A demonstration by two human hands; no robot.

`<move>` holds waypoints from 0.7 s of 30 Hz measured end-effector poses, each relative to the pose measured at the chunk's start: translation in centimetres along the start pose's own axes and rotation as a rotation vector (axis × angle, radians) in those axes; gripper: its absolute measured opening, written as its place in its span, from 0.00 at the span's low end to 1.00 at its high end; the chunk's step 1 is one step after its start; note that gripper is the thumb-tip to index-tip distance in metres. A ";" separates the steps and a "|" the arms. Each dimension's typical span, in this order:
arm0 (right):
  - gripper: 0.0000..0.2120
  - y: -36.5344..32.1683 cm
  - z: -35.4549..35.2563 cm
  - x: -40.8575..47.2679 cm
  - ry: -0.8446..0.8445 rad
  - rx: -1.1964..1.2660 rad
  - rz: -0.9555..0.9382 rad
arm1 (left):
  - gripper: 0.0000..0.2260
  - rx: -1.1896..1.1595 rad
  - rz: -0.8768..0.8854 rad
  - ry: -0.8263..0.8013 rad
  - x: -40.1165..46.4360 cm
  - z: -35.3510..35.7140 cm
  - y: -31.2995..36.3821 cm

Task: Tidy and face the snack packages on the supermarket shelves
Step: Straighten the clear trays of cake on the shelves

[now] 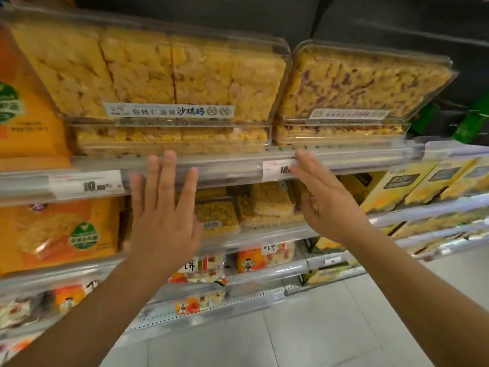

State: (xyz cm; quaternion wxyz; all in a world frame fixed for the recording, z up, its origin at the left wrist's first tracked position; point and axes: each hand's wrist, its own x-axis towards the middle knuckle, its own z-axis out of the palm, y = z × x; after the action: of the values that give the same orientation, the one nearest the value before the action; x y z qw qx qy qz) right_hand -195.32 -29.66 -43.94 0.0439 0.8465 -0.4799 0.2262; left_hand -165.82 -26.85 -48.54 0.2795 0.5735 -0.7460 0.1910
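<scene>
On the top shelf a clear plastic box of yellow rice-puff cakes (164,72) with a white label leans tilted on a flat box of the same kind (172,140). To its right a clear box of yellow cakes with purple flecks (362,80) leans on another flat box (338,133). My left hand (164,207) is raised with straight, spread fingers in front of the shelf rail (232,165), just below the left stack. My right hand (325,200) is also flat and straight, fingertips at the rail beneath the right stack. Neither hand holds anything.
Orange snack bags (26,107) stand at the left on two levels. The second shelf holds more clear cake boxes (267,205) and yellow cartons (412,184) at the right. Lower shelves carry small cartoon-printed bags (251,260). Grey floor tiles (317,327) lie below.
</scene>
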 end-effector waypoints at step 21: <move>0.26 10.8 4.1 -1.5 0.365 0.009 -0.303 | 0.28 -1.313 -1.575 -0.618 6.8 14.3 16.3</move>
State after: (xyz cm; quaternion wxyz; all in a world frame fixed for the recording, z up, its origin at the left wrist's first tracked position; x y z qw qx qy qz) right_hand -203.56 -35.51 -49.78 0.1598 0.8541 -0.3305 0.3685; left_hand -185.61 -36.21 -54.64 0.3768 0.6545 -0.1611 -0.6354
